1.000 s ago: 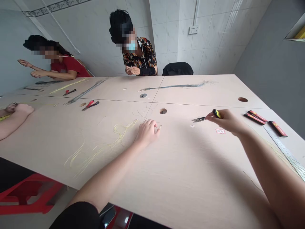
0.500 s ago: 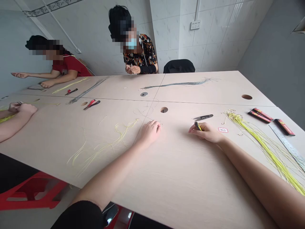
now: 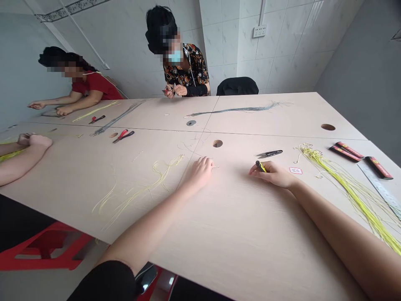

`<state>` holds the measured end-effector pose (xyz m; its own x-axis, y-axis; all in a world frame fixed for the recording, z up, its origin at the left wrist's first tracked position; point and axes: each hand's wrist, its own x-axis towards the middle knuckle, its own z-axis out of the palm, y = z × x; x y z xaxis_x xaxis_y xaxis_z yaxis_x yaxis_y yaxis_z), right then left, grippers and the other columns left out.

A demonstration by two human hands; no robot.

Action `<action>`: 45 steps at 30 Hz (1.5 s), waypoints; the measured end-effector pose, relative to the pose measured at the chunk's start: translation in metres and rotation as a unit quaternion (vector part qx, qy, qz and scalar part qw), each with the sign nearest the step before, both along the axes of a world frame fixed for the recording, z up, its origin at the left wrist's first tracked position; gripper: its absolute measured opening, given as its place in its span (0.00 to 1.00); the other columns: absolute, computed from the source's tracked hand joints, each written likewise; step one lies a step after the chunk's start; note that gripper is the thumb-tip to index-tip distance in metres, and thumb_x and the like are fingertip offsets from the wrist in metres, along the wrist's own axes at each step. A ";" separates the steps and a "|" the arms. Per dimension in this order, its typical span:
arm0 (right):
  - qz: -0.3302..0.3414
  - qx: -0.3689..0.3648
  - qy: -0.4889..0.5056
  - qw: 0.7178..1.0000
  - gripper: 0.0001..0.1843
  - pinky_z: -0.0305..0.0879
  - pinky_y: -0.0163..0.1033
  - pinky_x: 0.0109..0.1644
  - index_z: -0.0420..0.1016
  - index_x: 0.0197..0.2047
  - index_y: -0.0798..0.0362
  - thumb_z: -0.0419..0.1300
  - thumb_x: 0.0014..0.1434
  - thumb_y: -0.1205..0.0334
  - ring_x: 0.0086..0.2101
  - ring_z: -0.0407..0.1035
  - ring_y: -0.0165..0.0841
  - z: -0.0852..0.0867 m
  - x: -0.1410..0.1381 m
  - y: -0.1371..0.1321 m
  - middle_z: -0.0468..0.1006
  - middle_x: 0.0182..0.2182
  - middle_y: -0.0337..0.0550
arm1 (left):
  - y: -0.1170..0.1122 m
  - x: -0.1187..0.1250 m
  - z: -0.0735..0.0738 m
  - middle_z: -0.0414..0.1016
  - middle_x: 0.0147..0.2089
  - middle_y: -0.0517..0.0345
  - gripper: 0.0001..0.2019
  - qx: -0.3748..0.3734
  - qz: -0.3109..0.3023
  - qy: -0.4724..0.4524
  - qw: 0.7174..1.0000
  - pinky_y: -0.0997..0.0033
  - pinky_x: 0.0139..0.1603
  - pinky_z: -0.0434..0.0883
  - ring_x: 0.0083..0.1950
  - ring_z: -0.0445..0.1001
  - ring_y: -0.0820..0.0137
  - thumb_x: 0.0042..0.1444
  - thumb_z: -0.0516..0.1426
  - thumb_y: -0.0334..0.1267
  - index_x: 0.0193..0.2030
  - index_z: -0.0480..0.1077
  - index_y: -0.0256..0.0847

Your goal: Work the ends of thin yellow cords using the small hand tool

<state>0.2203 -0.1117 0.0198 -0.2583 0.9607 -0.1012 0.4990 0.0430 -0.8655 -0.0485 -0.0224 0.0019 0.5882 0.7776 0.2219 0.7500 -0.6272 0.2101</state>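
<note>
My left hand (image 3: pixel 202 171) rests on the table, fingers closed in a pinch. A tiny shiny hook (image 3: pixel 216 167) pokes out from its fingertips. My right hand (image 3: pixel 273 173) is closed around a short black-and-yellow tool (image 3: pixel 261 166), whose exact kind I cannot make out. Any thin line between the two hands is too fine to see. Just beyond the right hand lie black thread snips (image 3: pixel 270 154). A small red-edged label (image 3: pixel 296 170) is beside that hand. Left of my left hand, pale yellow lines with small hooks (image 3: pixel 159 177) are spread loosely.
At right lie a yellow line bundle (image 3: pixel 347 188), black-and-red boxes (image 3: pixel 379 168) and a ruler (image 3: pixel 377 184). Red-handled pliers (image 3: pixel 123 136) and grey line bundles (image 3: pixel 234 110) lie farther off. The table has round holes (image 3: pixel 217 143). Co-workers (image 3: pixel 184 67) sit around it.
The hook at my left fingertips has turned and now points more to the right. My right hand holds the tool as before. The person opposite now shows a red-handled tool in hand.
</note>
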 end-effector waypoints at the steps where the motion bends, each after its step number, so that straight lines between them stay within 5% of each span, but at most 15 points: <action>1: -0.002 -0.002 0.004 1.000 0.21 0.53 0.36 0.31 0.75 0.37 0.56 0.56 0.55 0.45 0.25 0.56 0.27 0.000 0.000 0.000 0.63 0.21 0.37 | -0.001 0.001 0.000 0.69 0.35 0.54 0.10 0.002 -0.018 -0.022 1.000 0.67 0.39 0.61 0.38 0.65 0.66 0.54 0.46 0.21 0.32 0.59 0.40; 9: -0.035 -0.021 0.027 0.999 0.21 0.50 0.34 0.26 0.76 0.36 0.56 0.58 0.53 0.45 0.22 0.52 0.25 0.004 -0.006 -0.001 0.58 0.19 0.34 | -0.029 0.013 0.004 0.66 0.33 0.57 0.09 0.013 -0.296 -0.185 0.937 0.70 0.39 0.62 0.35 0.64 0.71 0.59 0.45 0.23 0.32 0.56 0.41; 14: 0.079 0.019 0.025 0.996 0.18 0.48 0.33 0.26 0.79 0.38 0.57 0.60 0.52 0.50 0.22 0.49 0.24 0.014 -0.020 -0.007 0.54 0.18 0.33 | -0.047 0.020 0.005 0.69 0.34 0.57 0.06 -0.028 -0.357 -0.219 0.908 0.70 0.41 0.63 0.34 0.66 0.72 0.62 0.45 0.26 0.37 0.57 0.41; 28: 0.095 0.032 0.027 0.995 0.12 0.52 0.31 0.26 0.74 0.29 0.59 0.57 0.52 0.57 0.23 0.54 0.24 0.001 -0.047 -0.012 0.64 0.20 0.37 | -0.046 0.022 0.005 0.71 0.34 0.56 0.06 0.006 -0.366 -0.228 0.902 0.70 0.40 0.63 0.36 0.67 0.71 0.65 0.45 0.31 0.37 0.59 0.41; 38: 0.031 0.091 -0.024 0.995 0.13 0.51 0.32 0.27 0.66 0.25 0.57 0.54 0.56 0.57 0.23 0.53 0.24 0.001 -0.049 -0.013 0.62 0.20 0.35 | -0.054 0.019 0.011 0.71 0.33 0.57 0.09 -0.244 -0.217 -0.264 0.907 0.73 0.34 0.67 0.33 0.69 0.73 0.62 0.49 0.43 0.42 0.63 0.40; 45: -0.036 0.102 -0.007 0.994 0.14 0.49 0.33 0.26 0.63 0.25 0.55 0.53 0.56 0.55 0.23 0.50 0.24 -0.003 -0.058 -0.012 0.58 0.19 0.34 | -0.057 0.027 0.016 0.66 0.26 0.62 0.11 -0.265 -0.139 -0.305 0.904 0.76 0.27 0.60 0.25 0.60 0.77 0.54 0.57 0.42 0.26 0.65 0.38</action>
